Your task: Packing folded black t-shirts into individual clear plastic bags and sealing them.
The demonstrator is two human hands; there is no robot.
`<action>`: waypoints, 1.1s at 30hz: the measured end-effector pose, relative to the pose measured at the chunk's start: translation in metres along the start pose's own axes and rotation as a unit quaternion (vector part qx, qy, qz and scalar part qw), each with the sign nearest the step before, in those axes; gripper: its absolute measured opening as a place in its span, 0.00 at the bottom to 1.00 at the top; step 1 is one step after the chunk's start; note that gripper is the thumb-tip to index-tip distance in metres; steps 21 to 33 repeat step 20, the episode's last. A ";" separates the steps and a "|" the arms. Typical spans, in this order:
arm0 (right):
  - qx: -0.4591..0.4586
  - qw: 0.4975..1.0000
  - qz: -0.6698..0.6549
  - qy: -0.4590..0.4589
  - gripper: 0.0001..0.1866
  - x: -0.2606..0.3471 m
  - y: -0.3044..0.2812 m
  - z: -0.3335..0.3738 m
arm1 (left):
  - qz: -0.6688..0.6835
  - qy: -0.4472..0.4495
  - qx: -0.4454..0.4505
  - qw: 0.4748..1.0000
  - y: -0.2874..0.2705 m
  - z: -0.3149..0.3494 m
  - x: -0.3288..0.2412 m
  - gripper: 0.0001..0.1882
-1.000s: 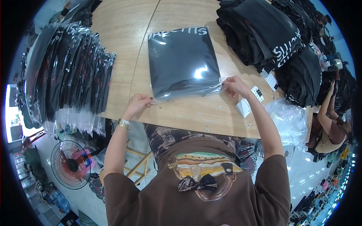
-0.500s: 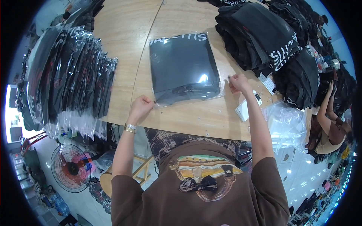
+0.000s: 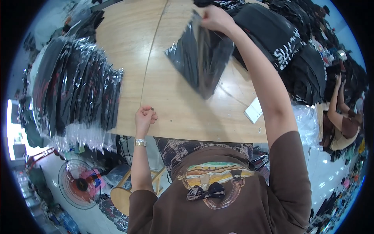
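Note:
My right hand (image 3: 213, 18) is raised over the far part of the table. It grips a folded black garment in a clear plastic bag (image 3: 202, 62) by its upper edge. The bag hangs tilted and slightly blurred, with its lowest corner toward me. My left hand (image 3: 145, 115) is above the table near its front edge, fingers curled together. A tiny dark spot shows at its fingertips, too small to make out. To its left stands a thick row of bagged black garments (image 3: 80, 85), packed side by side.
Loose black garments (image 3: 269, 33) are heaped at the back right of the wooden table (image 3: 183, 117). A small white card stack (image 3: 254, 111) and clear plastic bags (image 3: 306, 119) lie at the right. A fan (image 3: 80, 184) and wooden stool (image 3: 121, 197) stand below left; another person's arm (image 3: 336, 95) shows far right.
The bagged garment lay flat before; my right hand has taken hold of it and lifted it up and away from me. My left hand has let go of its near corner.

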State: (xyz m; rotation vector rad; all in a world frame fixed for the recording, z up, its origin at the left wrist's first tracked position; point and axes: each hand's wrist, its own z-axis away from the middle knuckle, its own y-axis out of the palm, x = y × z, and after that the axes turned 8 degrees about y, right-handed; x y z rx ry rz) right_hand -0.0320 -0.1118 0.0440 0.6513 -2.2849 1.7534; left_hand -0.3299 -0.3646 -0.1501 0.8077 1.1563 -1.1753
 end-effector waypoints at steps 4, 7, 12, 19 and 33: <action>-0.045 0.989 0.084 -0.114 0.10 0.072 -0.051 0.038 | 0.003 0.014 0.002 1.000 0.002 -0.002 0.003 0.09; 0.021 0.985 0.117 -0.125 0.07 0.093 -0.027 0.105 | -0.009 0.015 -0.009 1.000 0.004 -0.005 -0.002 0.10; 0.100 0.967 -0.060 -0.225 0.10 0.077 0.044 0.241 | 0.060 0.083 -0.114 0.988 0.008 -0.025 0.005 0.10; -0.191 0.976 -0.074 -0.077 0.09 -0.055 0.021 0.345 | -0.065 0.332 -0.139 0.930 0.086 -0.012 -0.062 0.10; -0.192 0.976 -0.072 -0.069 0.09 -0.058 0.020 0.349 | -0.042 0.355 -0.078 0.931 0.108 -0.010 -0.064 0.11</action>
